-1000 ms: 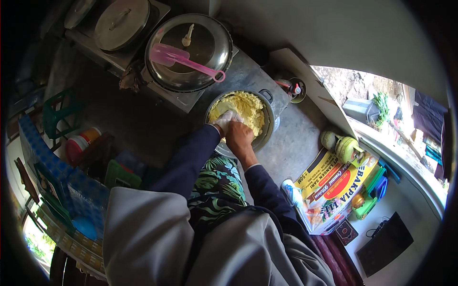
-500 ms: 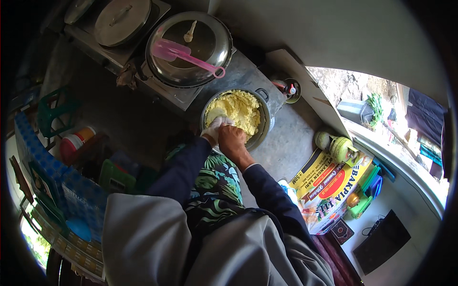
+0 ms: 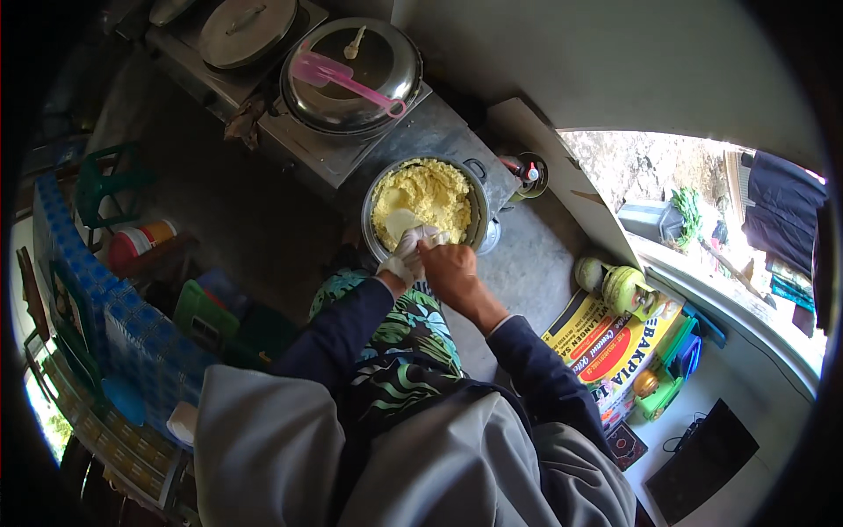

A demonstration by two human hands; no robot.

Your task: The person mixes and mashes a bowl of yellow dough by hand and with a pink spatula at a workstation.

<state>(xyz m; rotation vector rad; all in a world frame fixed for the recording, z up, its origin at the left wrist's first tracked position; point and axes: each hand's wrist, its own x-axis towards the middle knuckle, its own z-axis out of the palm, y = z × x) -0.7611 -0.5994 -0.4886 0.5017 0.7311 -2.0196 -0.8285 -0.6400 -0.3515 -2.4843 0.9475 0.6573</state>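
Note:
A deep metal pot (image 3: 486,230) stands on the grey counter, holding a crumbly yellow mash (image 3: 436,191). The pale rounded blade of a paddle (image 3: 403,221) rests against the mash near the pot's front left side. My left hand (image 3: 409,252), in a thin white glove, is closed round the paddle just behind its blade. Bare and curled into a fist, my right hand (image 3: 452,270) presses against the gloved fingers at the pot's near rim. Both hands appear to grip the paddle's handle, which they hide.
Beyond the pot, a large lidded pan (image 3: 351,75) sits on a stove with a pink spatula (image 3: 347,79) across its lid. Another lidded pan (image 3: 248,32) is farther left. Green gas cylinders (image 3: 623,289) and a printed yellow box (image 3: 610,347) lie to the right.
My hands and the paddle have drawn back slightly toward me, to the pot's near rim. My right fist has shifted a little right. The whole view has also shifted slightly.

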